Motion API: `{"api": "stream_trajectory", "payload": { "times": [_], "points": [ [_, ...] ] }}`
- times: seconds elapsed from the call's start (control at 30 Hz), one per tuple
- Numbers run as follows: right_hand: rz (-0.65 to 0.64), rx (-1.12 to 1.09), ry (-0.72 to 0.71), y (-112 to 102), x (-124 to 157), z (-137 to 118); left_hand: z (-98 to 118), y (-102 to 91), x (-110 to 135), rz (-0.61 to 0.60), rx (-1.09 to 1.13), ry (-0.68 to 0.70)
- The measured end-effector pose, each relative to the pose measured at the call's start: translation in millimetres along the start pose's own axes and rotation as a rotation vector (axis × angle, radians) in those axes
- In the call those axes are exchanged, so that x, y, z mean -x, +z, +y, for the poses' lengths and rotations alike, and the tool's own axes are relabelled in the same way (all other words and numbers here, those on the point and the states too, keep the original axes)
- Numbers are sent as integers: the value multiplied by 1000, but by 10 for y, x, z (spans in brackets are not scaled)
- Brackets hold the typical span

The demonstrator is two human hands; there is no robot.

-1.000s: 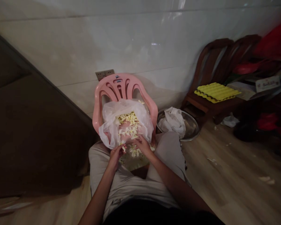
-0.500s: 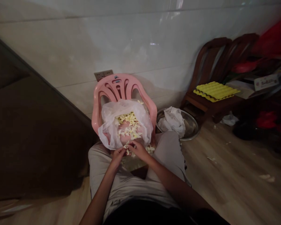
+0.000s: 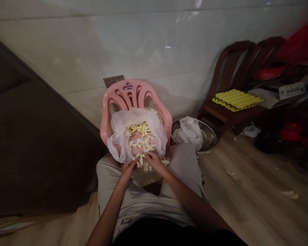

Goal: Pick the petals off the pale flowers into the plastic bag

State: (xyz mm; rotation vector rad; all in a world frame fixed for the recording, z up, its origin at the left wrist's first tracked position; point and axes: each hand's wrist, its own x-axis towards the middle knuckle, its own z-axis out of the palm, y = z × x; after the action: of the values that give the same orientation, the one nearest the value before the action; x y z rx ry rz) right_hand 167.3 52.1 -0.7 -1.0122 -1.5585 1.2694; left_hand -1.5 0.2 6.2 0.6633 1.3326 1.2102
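A small pink plastic chair point(image 3: 129, 94) stands against the tiled wall in front of my knees. On its seat lies an open clear plastic bag point(image 3: 123, 140) strewn with small pale yellow flowers point(image 3: 141, 131). My left hand point(image 3: 128, 169) and my right hand point(image 3: 155, 160) meet at the front edge of the seat, fingers pinched on a few of the flowers point(image 3: 141, 160). Both hands touch the loose blossoms at the bag's mouth.
A metal basin point(image 3: 209, 138) holding a crumpled white cloth point(image 3: 190, 131) sits on the wooden floor right of the chair. Farther right are dark wooden chairs point(image 3: 228, 112), a yellow tray point(image 3: 236, 99) and red items. A dark sofa point(image 3: 36, 143) fills the left.
My hands drew closer together at the seat's front edge and now pinch flowers between them. The camera shifted slightly.
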Motion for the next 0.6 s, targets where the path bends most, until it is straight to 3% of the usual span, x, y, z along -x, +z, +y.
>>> {"api": "stream_trajectory", "payload": {
  "times": [0.1,0.17,0.27,0.33,0.47,0.6],
  "points": [
    [169,-57,81,-93,-50,26,43,-23,21,46,65,-21],
    [186,-143,136,-139,-80,38,60,-26,32,46,112,-37],
    [100,-261,203,-138,-97,69,56,-16,34,10,120,-57],
    [20,-224,204,-94,-76,101,41,-10,28,5,101,-64],
    [-44,-7,65,10,18,127,12,-10,19,4,73,-48],
    [-127,49,-56,54,80,54,7,-9,20,-3,31,-59]
  ]
}}
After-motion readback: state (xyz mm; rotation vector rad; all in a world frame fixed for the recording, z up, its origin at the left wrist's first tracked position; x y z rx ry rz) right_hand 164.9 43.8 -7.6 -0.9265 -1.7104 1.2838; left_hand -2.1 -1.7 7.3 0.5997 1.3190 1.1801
